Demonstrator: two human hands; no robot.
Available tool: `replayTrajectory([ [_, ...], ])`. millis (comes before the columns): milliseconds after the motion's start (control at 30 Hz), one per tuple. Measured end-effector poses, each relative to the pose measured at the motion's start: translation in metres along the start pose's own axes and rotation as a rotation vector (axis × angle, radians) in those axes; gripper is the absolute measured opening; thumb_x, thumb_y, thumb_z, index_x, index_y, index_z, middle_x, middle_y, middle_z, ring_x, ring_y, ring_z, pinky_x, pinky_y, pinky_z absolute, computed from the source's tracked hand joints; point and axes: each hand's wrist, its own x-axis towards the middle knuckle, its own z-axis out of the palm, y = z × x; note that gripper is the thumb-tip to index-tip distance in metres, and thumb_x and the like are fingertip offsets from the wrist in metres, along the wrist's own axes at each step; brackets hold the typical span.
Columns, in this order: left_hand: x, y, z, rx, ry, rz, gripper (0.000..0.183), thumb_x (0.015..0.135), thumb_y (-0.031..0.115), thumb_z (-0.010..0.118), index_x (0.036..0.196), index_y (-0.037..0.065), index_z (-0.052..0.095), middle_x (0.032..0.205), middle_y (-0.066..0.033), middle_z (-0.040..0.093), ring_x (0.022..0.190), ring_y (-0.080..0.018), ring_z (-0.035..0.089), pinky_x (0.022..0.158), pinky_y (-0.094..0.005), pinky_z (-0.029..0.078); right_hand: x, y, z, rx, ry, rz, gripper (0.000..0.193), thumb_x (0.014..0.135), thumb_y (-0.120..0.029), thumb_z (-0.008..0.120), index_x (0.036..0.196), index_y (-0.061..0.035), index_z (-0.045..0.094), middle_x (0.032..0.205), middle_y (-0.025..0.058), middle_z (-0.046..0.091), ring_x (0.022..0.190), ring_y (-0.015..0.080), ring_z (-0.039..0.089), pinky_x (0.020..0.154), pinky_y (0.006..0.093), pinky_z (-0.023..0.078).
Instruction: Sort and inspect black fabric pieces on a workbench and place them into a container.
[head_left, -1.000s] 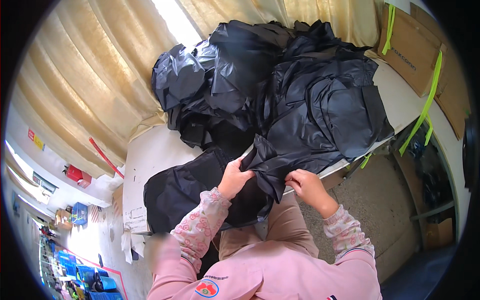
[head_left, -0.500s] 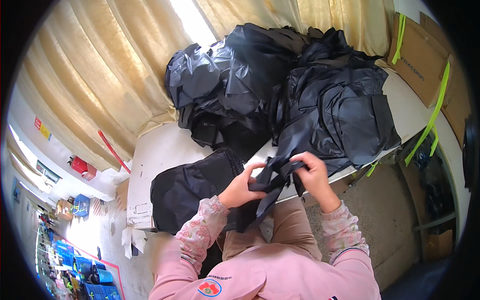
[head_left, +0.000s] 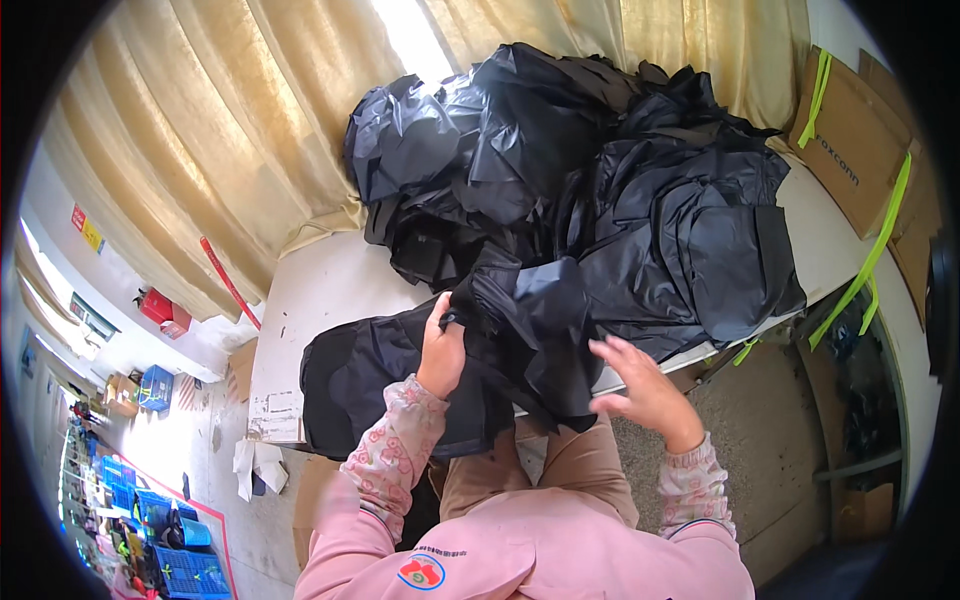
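My left hand (head_left: 441,352) is closed on the gathered upper edge of a thin black fabric piece (head_left: 545,335). This piece hangs open, slanting down to the right over the table's front edge. Beside its right side is my right hand (head_left: 648,398), fingers spread and holding nothing; whether the fingertips brush the cloth I cannot tell. Under and left of my left hand, flat black fabric (head_left: 365,375) lies at the table's near left corner. Behind it rises a big crumpled heap of shiny black fabric (head_left: 530,130), with flatter black pieces (head_left: 700,245) at its right.
The white table (head_left: 300,290) stands against beige curtains (head_left: 250,130). Cardboard sheets (head_left: 850,140) with a yellow-green strap (head_left: 885,220) lean at the right. Blue crates (head_left: 190,570) and a red fire extinguisher (head_left: 155,305) are off to the left.
The bunched black fabric piece has been spread out. My left hand has moved left and up with its edge. My right hand has let go and opened, slightly lower.
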Motion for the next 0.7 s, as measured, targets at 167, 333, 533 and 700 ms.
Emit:
replayTrajectory([
  [167, -0.013, 0.006, 0.024, -0.281, -0.074, -0.024, 0.032, 0.099, 0.004, 0.041, 0.129, -0.002, 0.051, 0.120, -0.0065, 0.061, 0.109, -0.0143, 0.058, 0.098, -0.0258, 0.043, 0.036, -0.062, 0.047, 0.515, 0.334, -0.138, 0.096, 0.074, -0.036, 0.081, 0.147, -0.0022, 0.029, 0.140, 0.0252, 0.044, 0.129, 0.0393, 0.045, 0.105, 0.0411, 0.036],
  [333, -0.025, 0.023, 0.019, -0.590, -0.170, -0.237, 0.033, 0.098, 0.007, 0.041, 0.129, 0.001, 0.052, 0.120, -0.0104, 0.063, 0.106, -0.0211, 0.063, 0.094, -0.0325, 0.050, 0.063, -0.037, 0.088, 1.142, -0.223, 0.078, 0.087, 0.078, -0.018, 0.080, 0.145, 0.0004, 0.028, 0.134, 0.0202, 0.050, 0.124, 0.0257, 0.050, 0.103, 0.0367, 0.040],
  [533, -0.035, 0.019, 0.021, -0.335, -0.245, -0.061, 0.040, 0.089, 0.000, 0.052, 0.129, 0.001, 0.050, 0.116, -0.0073, 0.062, 0.106, -0.0180, 0.061, 0.094, -0.0296, 0.048, 0.057, -0.083, 0.094, 0.986, 0.178, -0.112, 0.081, 0.076, -0.018, 0.082, 0.137, 0.0075, 0.036, 0.116, 0.0230, 0.062, 0.110, 0.0286, 0.062, 0.091, 0.0350, 0.048],
  [700, -0.024, 0.018, -0.003, -0.048, -0.472, 0.042, 0.068, 0.076, 0.004, 0.079, 0.135, 0.000, 0.046, 0.115, -0.0063, 0.063, 0.105, -0.0125, 0.058, 0.093, -0.0277, 0.046, 0.050, -0.053, 0.055, 0.900, 0.210, -0.107, 0.020, 0.082, -0.002, 0.068, 0.102, 0.0018, 0.065, 0.097, 0.0099, 0.067, 0.089, 0.0180, 0.063, 0.082, 0.0297, 0.049],
])
